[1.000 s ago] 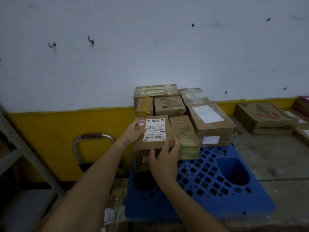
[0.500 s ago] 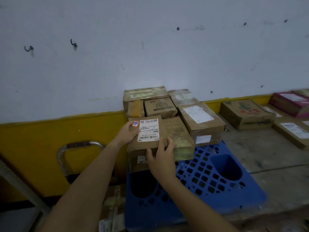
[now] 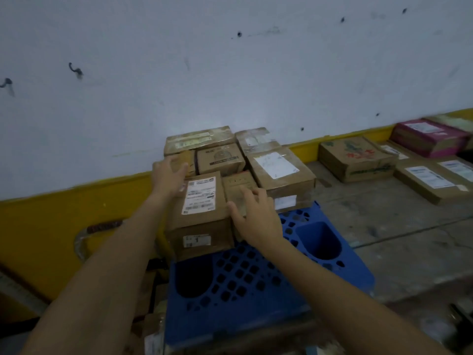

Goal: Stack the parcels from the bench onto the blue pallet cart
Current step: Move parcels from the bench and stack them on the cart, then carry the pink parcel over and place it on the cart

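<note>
A brown parcel with a white shipping label (image 3: 201, 201) rests on top of another box at the front left of the stack on the blue pallet cart (image 3: 256, 283). My left hand (image 3: 167, 176) lies with spread fingers against the parcel's far left corner. My right hand (image 3: 256, 216) rests open on the neighbouring brown parcel (image 3: 238, 185), its thumb at the labelled parcel's right edge. Several more brown parcels (image 3: 279, 172) fill the back of the cart against the wall.
To the right runs a grey bench (image 3: 384, 221) with a printed carton (image 3: 355, 157), a pink box (image 3: 427, 137) and flat labelled parcels (image 3: 432, 180). The cart's metal handle (image 3: 84, 234) stands at the left before the yellow wall band. Loose cartons lie below the cart's front.
The labelled parcel has come down onto the stack and both hands have loosened from it. The left hand slid to its far corner, the right onto the neighbouring box. The view swung right.
</note>
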### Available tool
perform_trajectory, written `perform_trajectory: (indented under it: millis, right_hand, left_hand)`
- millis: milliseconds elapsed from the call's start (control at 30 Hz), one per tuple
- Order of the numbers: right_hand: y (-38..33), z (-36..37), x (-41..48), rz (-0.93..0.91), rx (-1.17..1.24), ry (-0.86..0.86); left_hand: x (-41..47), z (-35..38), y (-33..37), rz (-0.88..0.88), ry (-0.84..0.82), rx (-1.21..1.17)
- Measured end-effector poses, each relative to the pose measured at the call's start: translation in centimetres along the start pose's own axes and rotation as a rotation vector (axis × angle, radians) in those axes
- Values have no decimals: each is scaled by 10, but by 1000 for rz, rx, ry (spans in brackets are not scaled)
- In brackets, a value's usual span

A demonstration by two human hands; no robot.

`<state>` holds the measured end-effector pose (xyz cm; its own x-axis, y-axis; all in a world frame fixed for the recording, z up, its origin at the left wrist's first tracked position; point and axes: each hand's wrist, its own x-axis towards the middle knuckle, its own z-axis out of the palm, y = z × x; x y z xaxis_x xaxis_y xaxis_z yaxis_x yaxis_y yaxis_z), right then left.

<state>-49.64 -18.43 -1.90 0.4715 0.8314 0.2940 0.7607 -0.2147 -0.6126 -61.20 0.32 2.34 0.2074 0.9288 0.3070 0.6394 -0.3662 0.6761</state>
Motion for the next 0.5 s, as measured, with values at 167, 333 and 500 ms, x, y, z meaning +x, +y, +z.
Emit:
perform_trajectory:
  millis: [167, 333, 500]
  right_hand:
    - [75, -69, 6, -51, -48, -66]
    - [176, -158, 14, -24, -112, -148]
    - [280, -239, 22, 84, -198, -129]
  left_hand:
    - [-12, 52, 83, 104, -30, -87]
    - [-47, 145, 178, 127, -152, -199]
    - [-82, 238, 264, 156, -255, -245]
